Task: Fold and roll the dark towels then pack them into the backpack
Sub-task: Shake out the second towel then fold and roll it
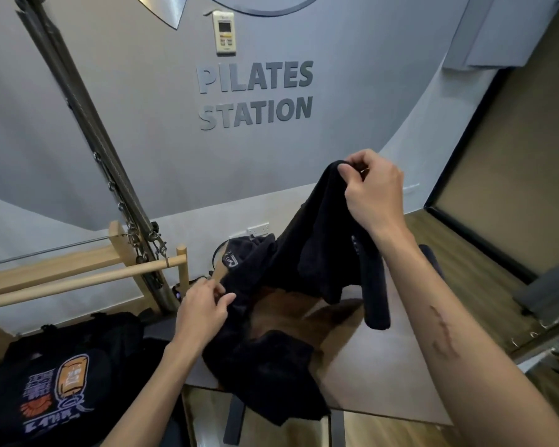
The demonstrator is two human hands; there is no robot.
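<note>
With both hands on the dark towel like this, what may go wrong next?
1. The right hand pinches only one corner of the lifted towel; this small grip might slip.
2. The left hand holds cloth near the pile of towels, so it may drag a second towel along.

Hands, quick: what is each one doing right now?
Left hand: pinches the dark towel low down.
Right hand: holds its raised corner.

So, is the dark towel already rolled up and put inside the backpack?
No, the right hand lifts the unrolled dark towel by a corner, and the left hand grips it lower.
</note>
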